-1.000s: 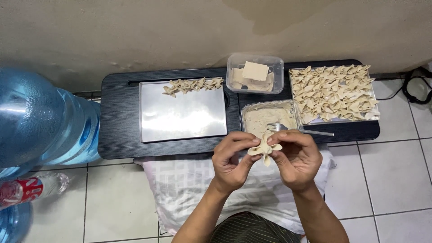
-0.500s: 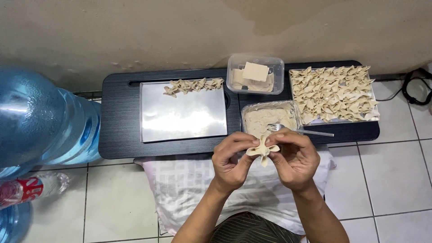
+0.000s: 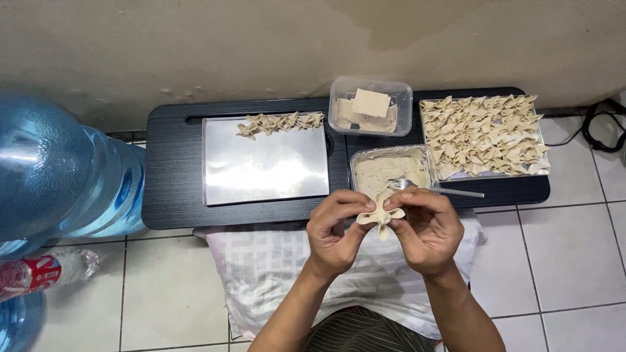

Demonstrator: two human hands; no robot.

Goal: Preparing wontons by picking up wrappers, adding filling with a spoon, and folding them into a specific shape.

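Home floor kitchen: tiled floor (image 3: 169,287), low black table (image 3: 176,163), dumpling trays (image 3: 484,133).

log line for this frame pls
left hand + right hand: pinching pale folded dough wrapper | under: low black table | behind: clear tub of beige filling

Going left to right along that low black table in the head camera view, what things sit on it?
Steel tray with a short row of folded dumplings → clear tub of square wrappers → second tray piled with folded dumplings. The filling container overlaps the tub's span, so it is left out.
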